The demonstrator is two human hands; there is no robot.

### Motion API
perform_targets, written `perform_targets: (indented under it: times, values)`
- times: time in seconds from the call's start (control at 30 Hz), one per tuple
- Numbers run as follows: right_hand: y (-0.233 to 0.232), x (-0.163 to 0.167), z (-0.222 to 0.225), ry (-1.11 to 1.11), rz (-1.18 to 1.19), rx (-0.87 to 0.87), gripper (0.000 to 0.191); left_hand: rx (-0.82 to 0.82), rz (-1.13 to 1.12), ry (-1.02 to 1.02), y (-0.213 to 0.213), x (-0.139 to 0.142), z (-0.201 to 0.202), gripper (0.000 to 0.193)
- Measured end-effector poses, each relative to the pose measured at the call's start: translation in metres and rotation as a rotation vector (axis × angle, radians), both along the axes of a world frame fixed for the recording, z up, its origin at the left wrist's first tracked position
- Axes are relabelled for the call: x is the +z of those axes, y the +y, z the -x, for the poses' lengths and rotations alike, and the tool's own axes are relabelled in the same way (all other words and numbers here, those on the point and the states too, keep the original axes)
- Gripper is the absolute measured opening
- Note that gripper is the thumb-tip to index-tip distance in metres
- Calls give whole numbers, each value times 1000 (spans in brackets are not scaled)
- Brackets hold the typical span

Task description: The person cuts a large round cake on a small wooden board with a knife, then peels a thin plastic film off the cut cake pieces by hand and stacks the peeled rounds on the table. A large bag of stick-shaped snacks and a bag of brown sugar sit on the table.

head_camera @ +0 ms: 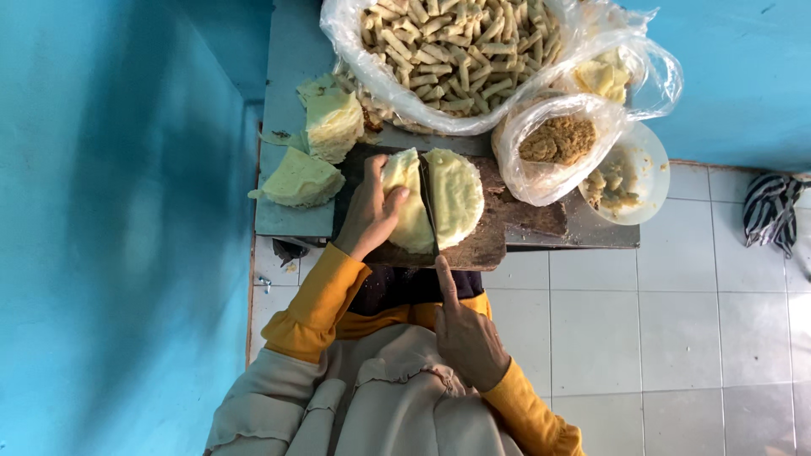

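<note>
left hand [370,211] lay flat, fingers spread, on the dough [435,201] on the board [490,241] | right hand [466,333] gripped the knife [429,211], blade deep in the dough | fingers sat near the blade; a slip could cut them

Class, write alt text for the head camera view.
A knife held by the right hand splits a pale yellow round block on a dark board while the left hand steadies it. Bags of cut sticks sit behind.
</note>
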State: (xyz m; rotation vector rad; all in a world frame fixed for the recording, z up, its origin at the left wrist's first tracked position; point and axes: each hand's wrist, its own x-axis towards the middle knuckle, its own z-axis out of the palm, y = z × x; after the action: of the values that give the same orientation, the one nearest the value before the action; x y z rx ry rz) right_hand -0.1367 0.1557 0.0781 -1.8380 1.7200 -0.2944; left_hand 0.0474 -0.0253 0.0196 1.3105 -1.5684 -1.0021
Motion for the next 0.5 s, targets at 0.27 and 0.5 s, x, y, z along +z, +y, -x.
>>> perform_targets:
  times: [0.27, 0.5]
  values:
    - [5, 7, 0, 52, -86, 14, 76, 14, 16, 71, -4, 6, 2, 54]
    - [23, 13, 11, -238, -34, 98, 81, 101, 67, 167, -5, 8, 4, 53]
